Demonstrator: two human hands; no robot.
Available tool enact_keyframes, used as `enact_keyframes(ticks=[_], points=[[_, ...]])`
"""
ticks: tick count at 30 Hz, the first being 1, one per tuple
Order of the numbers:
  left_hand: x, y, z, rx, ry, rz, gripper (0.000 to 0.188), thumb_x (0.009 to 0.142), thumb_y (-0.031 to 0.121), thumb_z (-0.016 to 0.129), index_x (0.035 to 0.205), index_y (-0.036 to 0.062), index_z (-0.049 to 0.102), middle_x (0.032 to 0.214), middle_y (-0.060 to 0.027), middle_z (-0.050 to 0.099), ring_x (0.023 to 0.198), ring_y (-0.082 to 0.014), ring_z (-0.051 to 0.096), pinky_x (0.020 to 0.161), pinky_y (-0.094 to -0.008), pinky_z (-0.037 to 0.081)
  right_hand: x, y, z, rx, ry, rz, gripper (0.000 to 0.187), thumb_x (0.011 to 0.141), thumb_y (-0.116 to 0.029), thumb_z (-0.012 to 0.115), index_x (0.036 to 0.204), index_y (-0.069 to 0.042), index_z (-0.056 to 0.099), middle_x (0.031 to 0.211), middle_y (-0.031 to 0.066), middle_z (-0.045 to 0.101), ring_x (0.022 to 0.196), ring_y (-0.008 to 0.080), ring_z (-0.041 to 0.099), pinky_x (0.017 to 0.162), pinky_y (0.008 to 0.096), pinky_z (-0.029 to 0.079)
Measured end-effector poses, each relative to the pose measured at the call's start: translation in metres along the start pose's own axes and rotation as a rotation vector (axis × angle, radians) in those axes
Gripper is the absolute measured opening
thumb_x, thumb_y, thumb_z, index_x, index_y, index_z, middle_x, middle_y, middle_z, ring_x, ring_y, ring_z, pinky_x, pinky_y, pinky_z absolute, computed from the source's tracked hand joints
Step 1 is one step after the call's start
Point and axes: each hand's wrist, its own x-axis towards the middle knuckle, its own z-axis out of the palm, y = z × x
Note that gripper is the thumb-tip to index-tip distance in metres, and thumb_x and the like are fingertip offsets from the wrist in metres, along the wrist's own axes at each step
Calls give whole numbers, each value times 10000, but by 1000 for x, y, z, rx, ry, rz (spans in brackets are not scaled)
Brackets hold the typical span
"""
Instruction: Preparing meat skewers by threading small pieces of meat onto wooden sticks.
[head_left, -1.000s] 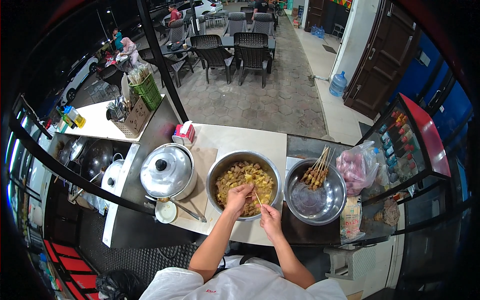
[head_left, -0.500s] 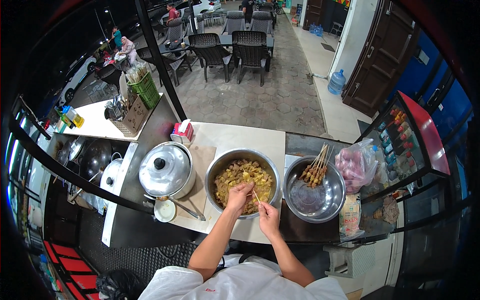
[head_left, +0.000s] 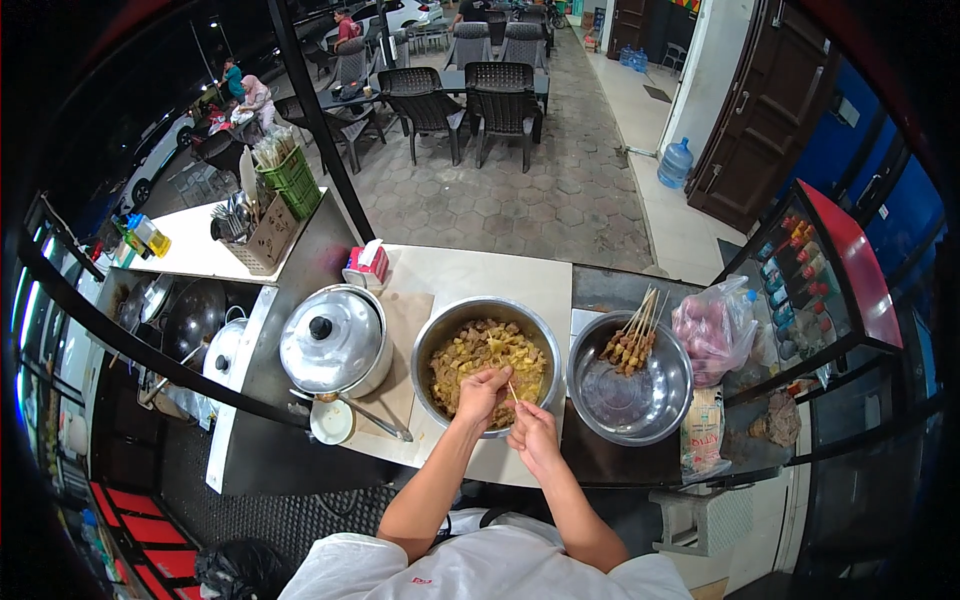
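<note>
My right hand is closed on the lower part of a thin wooden skewer, which points up toward my left hand. Over the near part of a steel bowl, my left hand pinches its fingertips together beside the skewer's upper end. Whatever sits between those fingertips is hidden. Yellow-coated meat pieces fill that bowl. To the right stands a second steel bowl, with several loaded skewers leaning on its far side, their bare sticks over the rim.
Left of the meat bowl stands a lidded pot, with a small white bowl and a ladle in front. A plastic bag of pinkish contents and a glass display case are at right. A tissue pack lies behind the pot.
A yellow piece that showed above my left fingertips is no longer visible there. My right hand has shifted slightly left and down, its fingers curled more around the skewer.
</note>
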Motion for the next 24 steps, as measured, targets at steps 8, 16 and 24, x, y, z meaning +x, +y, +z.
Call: enact_keyframes(ticks=[8, 16, 24], points=[[-1, 5, 8, 23, 72, -4, 141, 836, 130, 632, 804, -7, 628, 733, -54, 622, 613, -104, 556, 544, -218, 446, 7, 8, 4, -984, 249, -694, 186, 887, -114, 510, 949, 25, 618, 526, 60, 464, 416, 131, 426, 426, 296, 349], [3, 3, 7, 0, 85, 27, 132, 841, 127, 625, 814, -2, 628, 769, -48, 628, 644, -105, 568, 590, -215, 464, 9, 13, -1, -840, 185, -658, 205, 898, -123, 500, 938, 33, 627, 568, 15, 507, 426, 135, 429, 434, 280, 341], [2, 8, 11, -14, 90, 26, 141, 841, 124, 625, 820, -16, 631, 790, -52, 633, 668, -102, 571, 601, -220, 466, 12, 14, -10, -385, 27, -328, 205, 919, -118, 479, 988, 14, 619, 555, -43, 434, 412, 69, 356, 416, 226, 284]])
